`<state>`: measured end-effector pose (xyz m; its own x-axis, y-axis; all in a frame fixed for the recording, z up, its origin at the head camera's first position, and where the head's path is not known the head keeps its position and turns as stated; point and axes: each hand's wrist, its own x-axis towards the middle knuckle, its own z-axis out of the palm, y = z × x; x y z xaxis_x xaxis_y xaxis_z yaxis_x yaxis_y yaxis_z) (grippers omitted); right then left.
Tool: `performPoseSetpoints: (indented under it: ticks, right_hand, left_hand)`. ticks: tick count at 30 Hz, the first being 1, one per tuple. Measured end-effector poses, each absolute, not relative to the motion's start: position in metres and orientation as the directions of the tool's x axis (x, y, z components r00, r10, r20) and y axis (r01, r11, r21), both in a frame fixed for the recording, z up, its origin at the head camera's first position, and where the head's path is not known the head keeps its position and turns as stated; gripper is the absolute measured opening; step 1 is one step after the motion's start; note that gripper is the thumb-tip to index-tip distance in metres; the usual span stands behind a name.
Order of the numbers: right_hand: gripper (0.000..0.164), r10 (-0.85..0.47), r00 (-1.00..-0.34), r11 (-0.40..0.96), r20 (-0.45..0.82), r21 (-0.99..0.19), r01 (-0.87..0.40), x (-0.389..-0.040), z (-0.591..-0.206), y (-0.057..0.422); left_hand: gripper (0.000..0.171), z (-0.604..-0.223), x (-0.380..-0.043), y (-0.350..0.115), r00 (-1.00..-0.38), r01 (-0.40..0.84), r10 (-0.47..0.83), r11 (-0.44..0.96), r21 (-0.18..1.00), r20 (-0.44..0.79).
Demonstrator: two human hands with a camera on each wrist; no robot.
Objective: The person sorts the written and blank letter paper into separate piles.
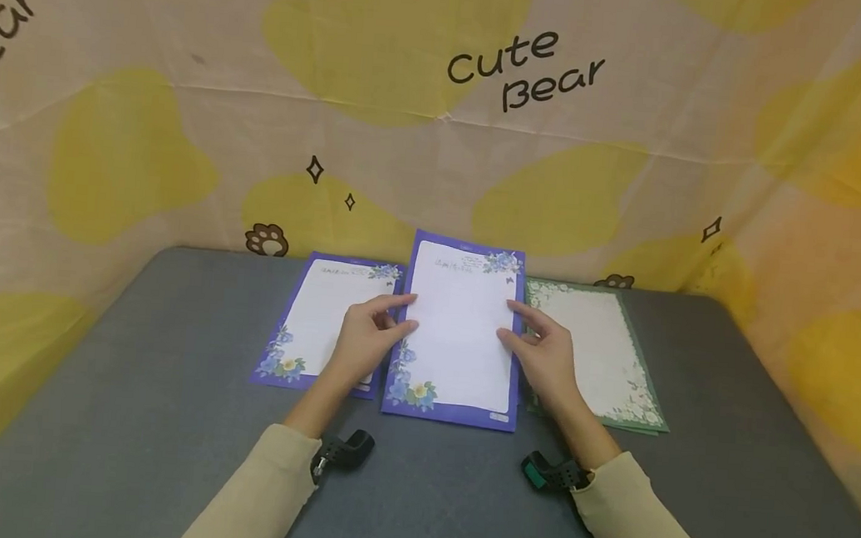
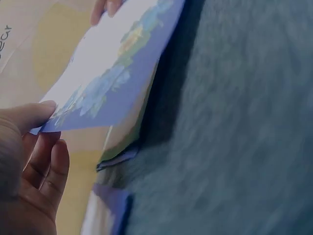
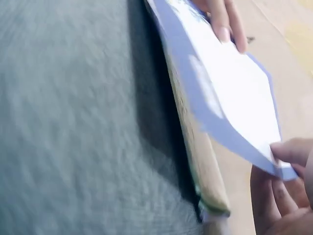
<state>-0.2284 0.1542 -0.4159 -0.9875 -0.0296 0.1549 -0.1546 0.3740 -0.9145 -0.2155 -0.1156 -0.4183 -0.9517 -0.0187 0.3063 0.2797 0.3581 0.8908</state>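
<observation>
A purple-bordered sheet of letter paper [image 1: 458,346] with blue flowers at two corners is held up in the middle, above the table. My left hand [image 1: 367,338] pinches its left edge, thumb on the printed face and fingers behind. At the opposite edge, my right hand [image 1: 547,354] pinches the paper in the same way. In the left wrist view, the sheet [image 2: 112,88] hangs over a green-edged paper [image 2: 132,127], apart from it. The right wrist view shows a similar gap between the lifted sheet [image 3: 234,93] and the paper below [image 3: 200,161].
A second purple-bordered sheet [image 1: 322,316] lies on the table to the left, partly behind my left hand. Green-bordered floral sheets [image 1: 604,356] lie overlapped to the right. The grey table [image 1: 444,503] meets a yellow-patterned cloth [image 1: 409,151] at the back.
</observation>
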Motion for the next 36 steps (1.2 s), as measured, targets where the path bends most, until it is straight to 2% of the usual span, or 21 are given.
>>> performPoseSetpoints:
  ticks: [9, 17, 24, 28, 36]
  right_hand:
    - [0.042, 0.041, -0.966, 0.452, 0.257, -0.867, -0.211, -0.223, -0.394, 0.137]
    - [0.039, 0.037, -0.954, 0.42, 0.298, -0.871, -0.255, -0.228, -0.376, 0.115]
    - [0.038, 0.018, -0.973, 0.326, 0.229, -0.921, -0.211, -0.233, -0.367, 0.09]
    - [0.037, 0.005, -0.978, 0.28, 0.208, -0.939, -0.199, -0.237, -0.367, 0.077]
    - [0.032, 0.003, -0.989, 0.198, 0.145, -0.97, -0.142, -0.243, -0.373, 0.054]
  left_hand:
    - [0.042, -0.392, -0.212, -0.129, -0.96, 0.256, 0.002, 0.422, 0.87, 0.282]
    - [0.045, -0.375, -0.211, -0.15, -0.952, 0.261, -0.018, 0.48, 0.837, 0.307]
    - [0.04, -0.366, -0.211, -0.173, -0.928, 0.273, -0.092, 0.492, 0.826, 0.362]
    - [0.038, -0.361, -0.21, -0.186, -0.929, 0.254, -0.119, 0.485, 0.837, 0.352]
    - [0.042, -0.358, -0.203, -0.213, -0.951, 0.22, -0.086, 0.487, 0.845, 0.297]
